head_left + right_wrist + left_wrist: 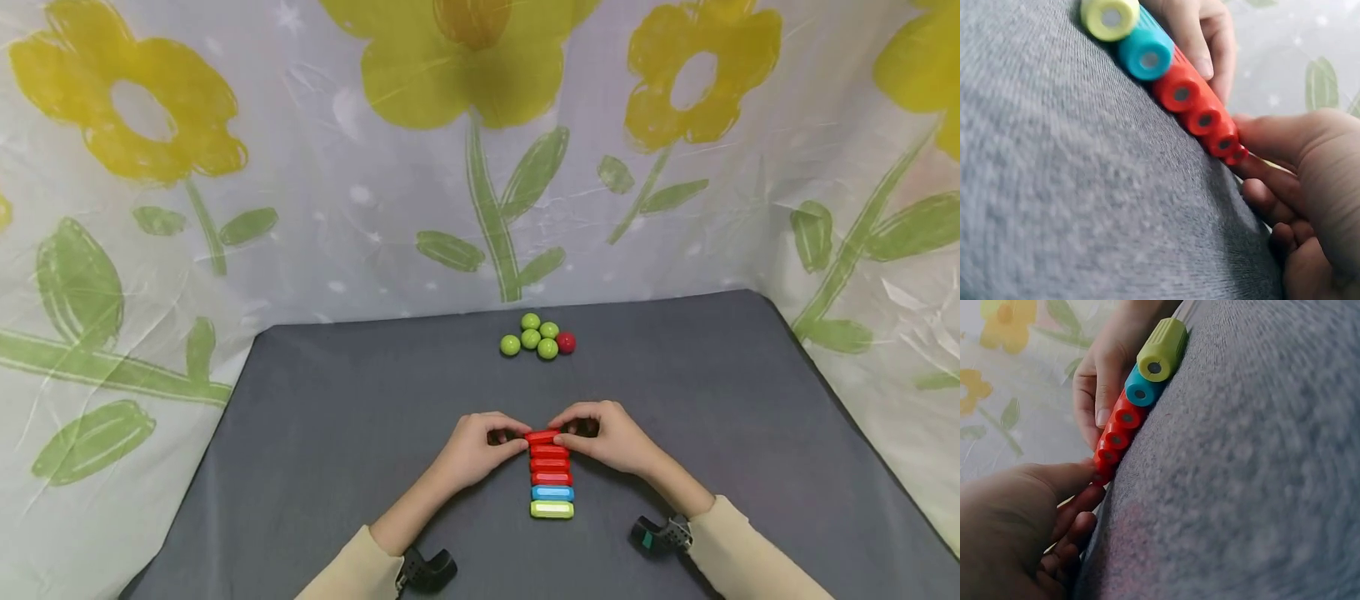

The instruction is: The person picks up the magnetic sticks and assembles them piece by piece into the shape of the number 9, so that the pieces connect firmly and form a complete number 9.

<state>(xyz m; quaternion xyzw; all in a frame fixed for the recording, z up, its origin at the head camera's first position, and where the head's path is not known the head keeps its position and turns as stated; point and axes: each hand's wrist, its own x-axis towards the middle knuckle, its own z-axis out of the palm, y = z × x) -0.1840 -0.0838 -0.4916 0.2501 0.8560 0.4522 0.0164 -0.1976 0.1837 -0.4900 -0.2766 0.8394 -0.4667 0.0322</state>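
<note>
Short magnetic rods lie side by side in a column on the dark cloth. Nearest the person is a lime-green rod, then a blue rod, then several red rods. At the far end, my left hand pinches the left end of the farthest red rod between thumb and finger. The right hand pinches that rod's other end. Grey round magnets show in the rod ends, as on the blue rod in the left wrist view and the lime-green rod in the right wrist view.
Several green balls and one red ball sit grouped toward the back of the dark grey cloth-covered table. A flower-printed curtain hangs behind and along the sides. Black wrist devices are strapped near the sleeves.
</note>
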